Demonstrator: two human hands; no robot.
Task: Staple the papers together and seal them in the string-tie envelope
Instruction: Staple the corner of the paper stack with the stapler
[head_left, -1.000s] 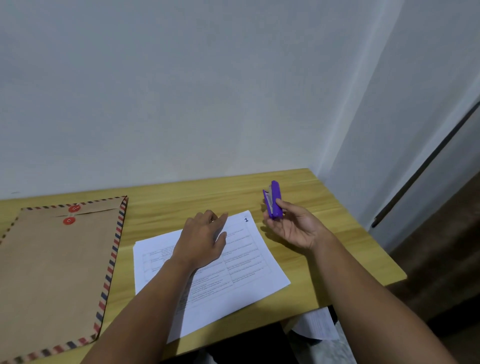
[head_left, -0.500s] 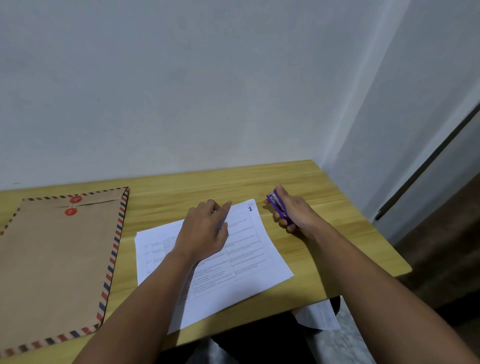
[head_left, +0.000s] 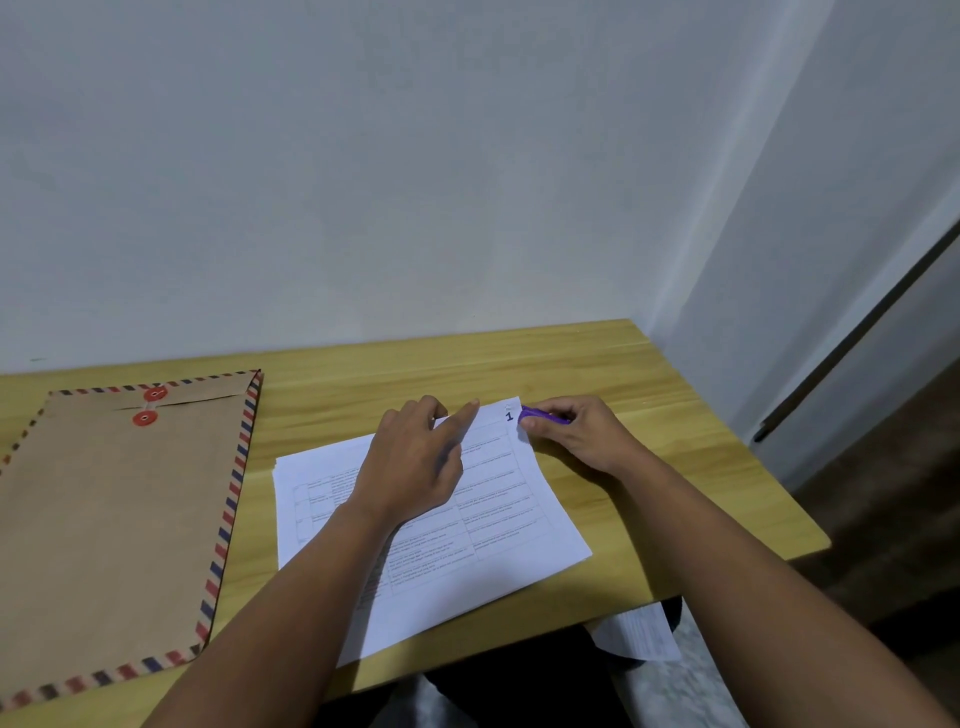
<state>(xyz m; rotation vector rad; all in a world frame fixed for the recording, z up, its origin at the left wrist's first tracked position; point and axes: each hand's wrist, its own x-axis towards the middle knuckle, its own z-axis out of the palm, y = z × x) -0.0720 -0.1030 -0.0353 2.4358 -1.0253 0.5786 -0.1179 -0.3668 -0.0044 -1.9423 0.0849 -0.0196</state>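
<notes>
A stack of white printed papers (head_left: 498, 525) lies in the middle of the wooden desk (head_left: 649, 395), its top sheet marked "1" at the far right corner. My left hand (head_left: 415, 457) presses flat on the stack, fingers spread. My right hand (head_left: 576, 431) grips a small purple stapler (head_left: 537, 414) right at that far right corner, the stapler's tip touching the paper edge. A brown string-tie envelope (head_left: 119, 519) with a striped border and two red discs lies flat at the left, apart from both hands.
The desk ends at the white back wall and near the right wall. Another printed sheet (head_left: 641, 631) shows below the desk's front edge at the right, near my lap.
My right hand has come down from holding the stapler upright above the desk and moved left, bringing it to the papers' far right corner. My left hand stays on the stack.
</notes>
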